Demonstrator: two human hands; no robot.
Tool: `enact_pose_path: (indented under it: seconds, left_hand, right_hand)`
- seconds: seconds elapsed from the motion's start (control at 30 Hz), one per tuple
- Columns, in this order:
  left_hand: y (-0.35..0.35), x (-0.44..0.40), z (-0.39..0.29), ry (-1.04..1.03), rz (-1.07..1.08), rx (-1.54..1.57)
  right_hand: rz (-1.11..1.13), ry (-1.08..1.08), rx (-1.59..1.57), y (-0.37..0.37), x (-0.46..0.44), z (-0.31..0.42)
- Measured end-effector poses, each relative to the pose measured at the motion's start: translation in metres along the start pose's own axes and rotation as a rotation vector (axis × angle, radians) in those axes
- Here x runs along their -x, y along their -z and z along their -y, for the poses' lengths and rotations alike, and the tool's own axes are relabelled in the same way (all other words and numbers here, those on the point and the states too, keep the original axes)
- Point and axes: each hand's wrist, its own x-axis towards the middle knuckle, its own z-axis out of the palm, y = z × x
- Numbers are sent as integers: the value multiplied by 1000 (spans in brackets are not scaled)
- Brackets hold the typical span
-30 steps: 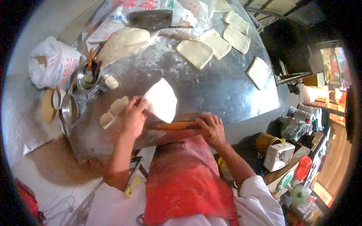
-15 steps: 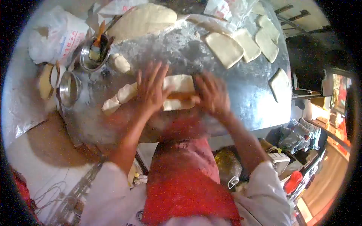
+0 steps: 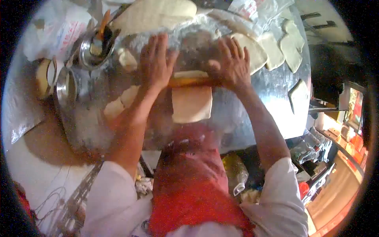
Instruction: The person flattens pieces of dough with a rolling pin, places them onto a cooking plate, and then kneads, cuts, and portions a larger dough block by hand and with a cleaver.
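A wooden rolling pin (image 3: pixel 191 81) lies across a flat rectangular piece of dough (image 3: pixel 192 103), near its far end. My left hand (image 3: pixel 157 65) rests over the pin's left end with fingers stretched forward. On the right end, the palm of my right hand (image 3: pixel 233 65) bears down, fingers spread and thumb out to the side. Neither hand is wrapped round the pin; its ends are hidden under the palms. Left of my left wrist lie smaller dough pieces (image 3: pixel 120 103), partly covered by the forearm. Beyond them sits a dough lump (image 3: pixel 127 59).
A metal pot (image 3: pixel 87 55) holds a brush (image 3: pixel 103 25), with a metal bowl (image 3: pixel 67 89) nearer me. A large dough mass (image 3: pixel 154 17) lies at the back of the floured metal table (image 3: pixel 268 104). Several flattened dough sheets (image 3: pixel 270 51) lie at the right. Plastic bags stand behind.
Both hands have pushed the rolling pin forward, away from me. The dough under it is now longer and flatter, reaching closer to the apron. The camera view has shifted slightly.
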Motion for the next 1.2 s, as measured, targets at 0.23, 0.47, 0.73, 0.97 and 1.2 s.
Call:
enact_pose_path:
  seconds: [0.23,0.47,0.73,0.97,1.2]
  left_hand:
    - [33,165,-56,-68,229,-72]
    - [-13,-61,2,-63,-186,-12]
    - [35,180,-66,-84,233,-102]
    - [50,171,-54,154,164,272]
    - [-10,68,-28,-89,45,-7]
  right_hand:
    - [261,-9,-104,29,184,48]
    - [-137,-15,-11,1,-21,-23]
    - [264,-6,-37,29,212,55]
    - [366,-392,-465,70,211,59]
    - [272,-732,-732,74,189,44]
